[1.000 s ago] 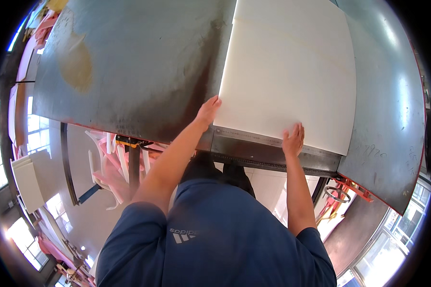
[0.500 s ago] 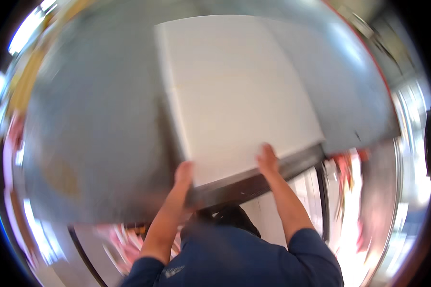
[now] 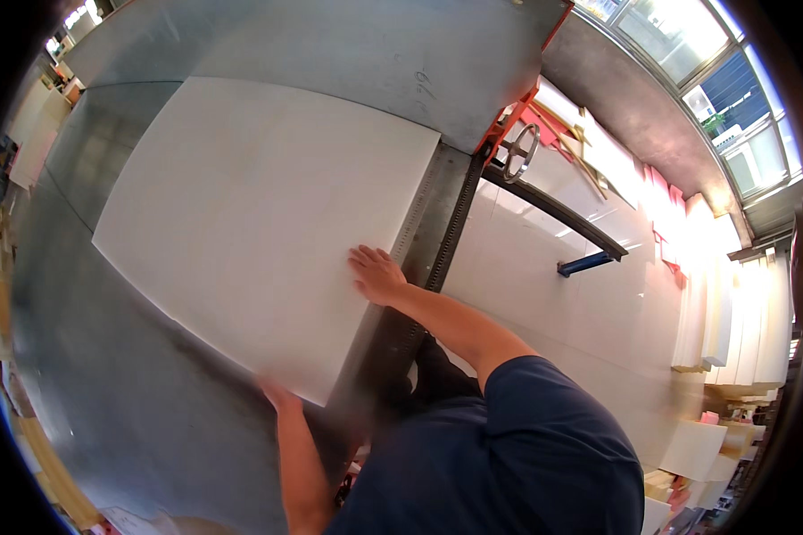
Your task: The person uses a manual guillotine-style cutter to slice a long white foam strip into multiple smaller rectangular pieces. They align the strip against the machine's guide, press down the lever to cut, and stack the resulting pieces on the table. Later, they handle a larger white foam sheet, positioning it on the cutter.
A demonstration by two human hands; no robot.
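Note:
A large white board (image 3: 259, 223), thick and smooth like foam, lies flat on the grey metal table (image 3: 196, 419). My right hand (image 3: 376, 275) rests on top of it near its right edge, open, with the fingers spread. At the board's near left edge is my left hand (image 3: 281, 395), touching the side close to the near corner. Its fingers are blurred and partly hidden, so their pose is unclear.
Beyond the board rises a grey metal panel (image 3: 366, 53) with a red end frame (image 3: 509, 120) and a handwheel (image 3: 521, 153). A toothed rail (image 3: 455, 234) runs along the table's right edge. Stacked pale sheets (image 3: 745, 321) stand at right, beneath windows (image 3: 678, 40).
My view has swung to the right. The board appears turned anticlockwise in view. My right hand has shifted from its near edge onto its top; my left hand stays by the near left corner.

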